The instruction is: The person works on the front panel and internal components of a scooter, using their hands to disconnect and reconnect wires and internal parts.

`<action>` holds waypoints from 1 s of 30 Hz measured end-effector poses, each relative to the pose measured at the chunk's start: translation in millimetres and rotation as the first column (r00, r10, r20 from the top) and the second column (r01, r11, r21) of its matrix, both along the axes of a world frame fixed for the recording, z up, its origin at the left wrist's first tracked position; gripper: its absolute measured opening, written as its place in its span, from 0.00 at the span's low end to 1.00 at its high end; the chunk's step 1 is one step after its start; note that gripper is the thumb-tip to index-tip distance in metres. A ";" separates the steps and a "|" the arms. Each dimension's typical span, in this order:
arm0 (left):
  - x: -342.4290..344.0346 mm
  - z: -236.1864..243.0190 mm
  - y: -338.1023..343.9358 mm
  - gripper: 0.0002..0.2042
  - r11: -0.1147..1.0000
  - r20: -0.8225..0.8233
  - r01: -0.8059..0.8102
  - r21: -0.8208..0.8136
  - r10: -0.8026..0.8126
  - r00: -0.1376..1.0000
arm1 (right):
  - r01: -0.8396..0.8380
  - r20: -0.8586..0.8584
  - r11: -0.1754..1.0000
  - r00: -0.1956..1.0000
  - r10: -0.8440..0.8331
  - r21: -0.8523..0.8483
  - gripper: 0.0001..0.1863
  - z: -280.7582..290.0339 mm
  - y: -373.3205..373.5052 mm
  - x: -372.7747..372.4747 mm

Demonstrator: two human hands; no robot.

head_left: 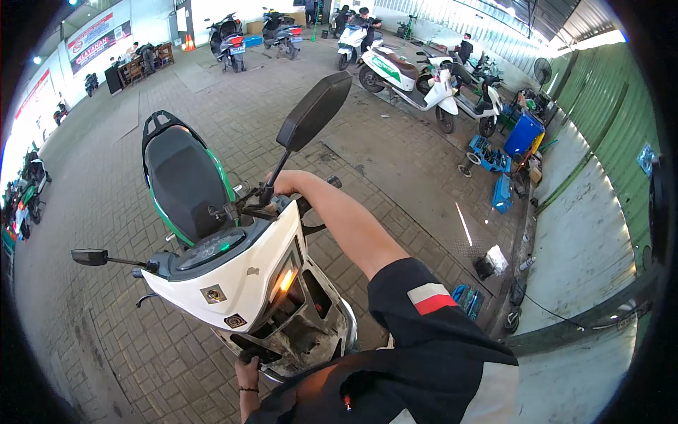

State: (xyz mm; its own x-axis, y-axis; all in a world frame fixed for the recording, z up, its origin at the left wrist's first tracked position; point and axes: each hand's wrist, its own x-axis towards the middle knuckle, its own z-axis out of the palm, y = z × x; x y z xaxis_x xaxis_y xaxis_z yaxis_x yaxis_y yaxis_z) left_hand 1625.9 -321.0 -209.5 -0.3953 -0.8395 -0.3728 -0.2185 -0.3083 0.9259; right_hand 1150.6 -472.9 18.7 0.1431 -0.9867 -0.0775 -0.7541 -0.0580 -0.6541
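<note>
A white scooter (212,283) with green-edged seat (183,177) fills the left-centre, front toward me, with a lit display (212,251) and amber lamp (288,275). My right arm reaches up to the handlebar, where my right hand (282,184) is beside the right mirror's stem (275,173), its fingers mostly hidden. Low at the scooter's front, my left hand (247,371) grips the dark lower edge of the front panel (258,353). The left mirror (90,258) sticks out sideways.
Behind are parked scooters (395,78), people (364,21) and a desk (131,74). A blue bin (522,134), blue toolboxes (503,194) and a green corrugated wall (600,120) line the right. A cable (558,311) runs beside a white bundle (496,260).
</note>
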 end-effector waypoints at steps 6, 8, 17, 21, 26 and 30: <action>-29.2 24.1 9.3 0.09 0.848 0.326 0.232 -0.477 -0.075 0.942 | -0.074 0.013 0.997 0.997 0.074 0.018 0.09 -35.8 -12.1 -33.4; -30.0 39.2 11.3 0.10 0.808 0.423 0.300 -0.508 -0.070 0.904 | -0.081 0.005 0.997 0.997 0.081 0.000 0.09 -30.9 -11.8 -25.5; -9.1 -29.1 -5.3 0.10 0.950 0.192 0.105 -0.295 -0.049 0.980 | -0.024 0.062 0.991 0.998 0.016 0.130 0.15 -34.1 -19.7 -32.2; -19.2 12.6 -1.6 0.09 0.999 0.056 0.051 -0.002 -0.051 0.997 | -0.003 -0.043 0.998 0.999 0.006 0.071 0.16 -33.5 -14.1 -37.1; -20.0 16.9 2.0 0.08 0.991 0.145 0.080 -0.108 -0.064 0.987 | 0.012 -0.083 0.995 0.997 -0.004 0.099 0.19 -20.7 -10.3 -30.2; -20.0 12.8 2.4 0.08 0.994 0.092 0.059 -0.091 -0.050 0.994 | -0.016 -0.094 0.998 0.995 0.022 0.068 0.19 -18.6 -9.0 -29.1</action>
State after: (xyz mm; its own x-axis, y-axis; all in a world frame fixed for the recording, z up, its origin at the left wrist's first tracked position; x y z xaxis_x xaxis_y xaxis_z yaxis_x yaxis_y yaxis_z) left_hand 1605.9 -318.6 -196.7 -0.4098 -0.8504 -0.3301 -0.3161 -0.2070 0.9258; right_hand 1121.5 -481.8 0.1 0.1505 -0.9760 -0.1572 -0.8121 -0.0314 -0.5827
